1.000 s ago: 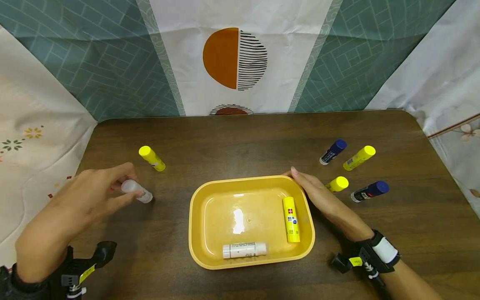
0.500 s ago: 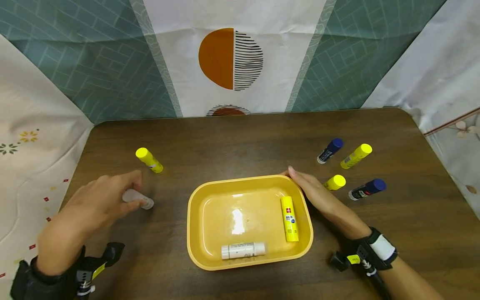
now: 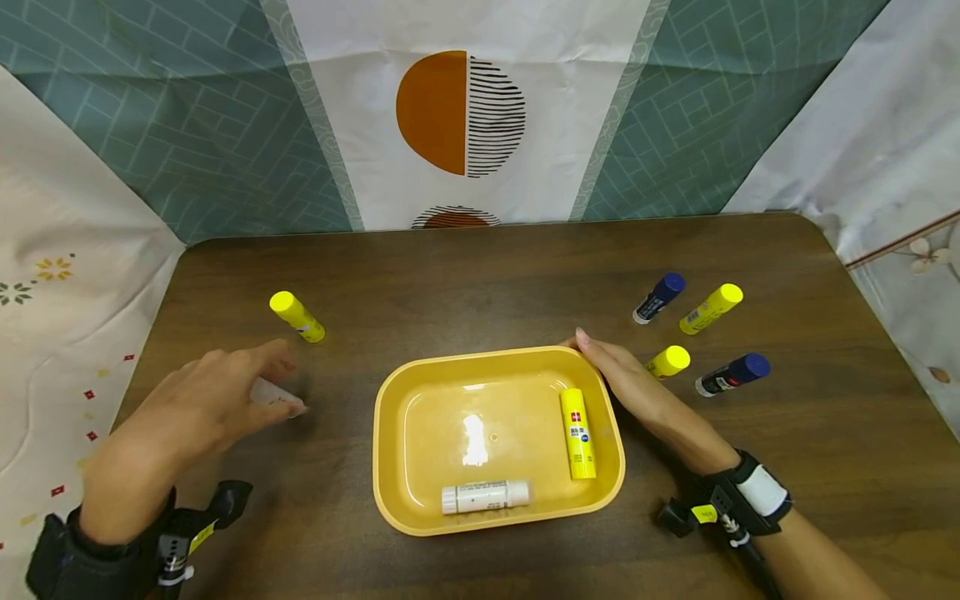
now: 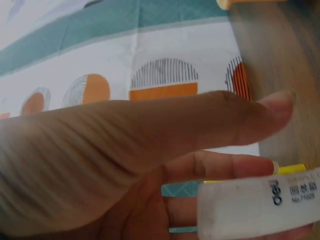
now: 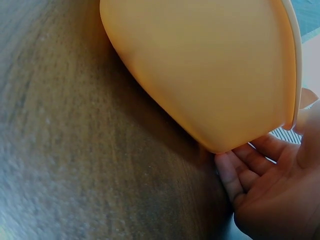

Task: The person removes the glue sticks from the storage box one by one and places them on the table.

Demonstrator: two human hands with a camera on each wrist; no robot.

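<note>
A white glue stick (image 4: 250,205) lies across the fingers of my left hand (image 3: 191,408), on the table's left side. In the left wrist view the thumb stands apart from it and the fingers are stretched out behind it. The head view shows only part of the stick (image 3: 267,392) behind the thumb. My right hand (image 3: 622,379) holds the back right corner of the yellow tray (image 3: 487,357), its fingertips (image 5: 225,167) against the outer wall low down and the thumb by the rim. Inside the tray lie a yellow glue stick (image 3: 577,435) and a white glue stick (image 3: 486,497).
A yellow glue stick (image 3: 297,317) stands beyond my left hand. Right of the tray are two more yellow ones, a nearer (image 3: 669,362) and a farther glue stick (image 3: 711,309), plus two dark blue glue sticks (image 3: 659,298) (image 3: 732,375). Patterned cloth (image 3: 337,83) hangs past the table's back edge.
My left hand has shifted slightly right and lower with the white glue stick, and its thumb and fingers have spread from their earlier pinch. The right hand stays at the tray.
</note>
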